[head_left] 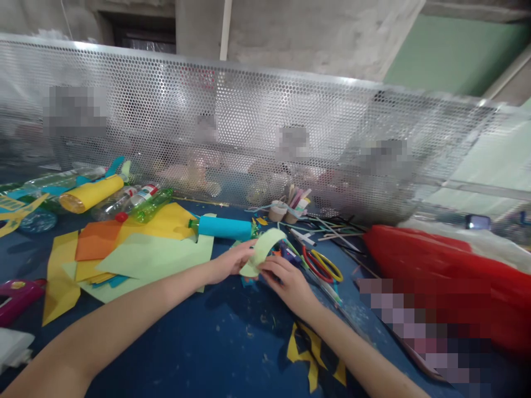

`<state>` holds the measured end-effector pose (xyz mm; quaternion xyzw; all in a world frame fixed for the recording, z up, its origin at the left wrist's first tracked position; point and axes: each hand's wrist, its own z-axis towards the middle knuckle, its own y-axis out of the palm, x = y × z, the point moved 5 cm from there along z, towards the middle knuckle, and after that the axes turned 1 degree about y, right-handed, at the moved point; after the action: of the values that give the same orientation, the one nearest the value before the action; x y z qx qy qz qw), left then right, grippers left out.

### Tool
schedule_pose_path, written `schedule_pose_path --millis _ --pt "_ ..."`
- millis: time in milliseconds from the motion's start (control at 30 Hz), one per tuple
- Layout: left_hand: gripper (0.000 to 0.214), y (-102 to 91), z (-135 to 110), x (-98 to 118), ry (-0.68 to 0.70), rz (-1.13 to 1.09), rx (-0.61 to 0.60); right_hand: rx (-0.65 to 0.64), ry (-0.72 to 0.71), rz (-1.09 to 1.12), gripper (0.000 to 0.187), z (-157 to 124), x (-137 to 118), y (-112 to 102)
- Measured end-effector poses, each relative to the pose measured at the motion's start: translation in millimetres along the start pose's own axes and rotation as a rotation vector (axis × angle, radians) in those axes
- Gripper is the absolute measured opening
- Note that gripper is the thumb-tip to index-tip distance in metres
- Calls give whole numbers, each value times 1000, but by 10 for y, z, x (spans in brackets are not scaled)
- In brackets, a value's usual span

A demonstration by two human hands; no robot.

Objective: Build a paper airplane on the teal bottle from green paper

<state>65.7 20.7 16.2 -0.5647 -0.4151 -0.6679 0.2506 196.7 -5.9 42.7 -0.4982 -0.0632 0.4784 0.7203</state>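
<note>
Both hands meet over a blue table [215,342] near its middle. My left hand [233,260] pinches the lower left edge of a curved pale green paper strip [264,249]. My right hand [286,282] grips the same strip from the right, fingers curled under it. Just behind the strip lies a bottle wrapped in cyan paper [224,227]. Scissors with red and yellow handles [322,265] rest to the right of my right hand.
Green, yellow and orange paper sheets [136,251] cover the left. Plastic bottles [141,202] and a yellow-wrapped bottle [89,193] lie at the back left. A perforated metal screen [249,138] walls the far edge. A red plastic bag [448,276] fills the right. Small cups with sticks [288,207] stand by the screen.
</note>
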Motion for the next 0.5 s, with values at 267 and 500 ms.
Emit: schedule_pose_path --millis 267,500 --pt "36 -245 118 -89 60 -174 272 -149 8 125 13 -15 -270 113" --pt "37 -298 93 -59 133 -200 329 -179 89 217 6 -35 -237 168"
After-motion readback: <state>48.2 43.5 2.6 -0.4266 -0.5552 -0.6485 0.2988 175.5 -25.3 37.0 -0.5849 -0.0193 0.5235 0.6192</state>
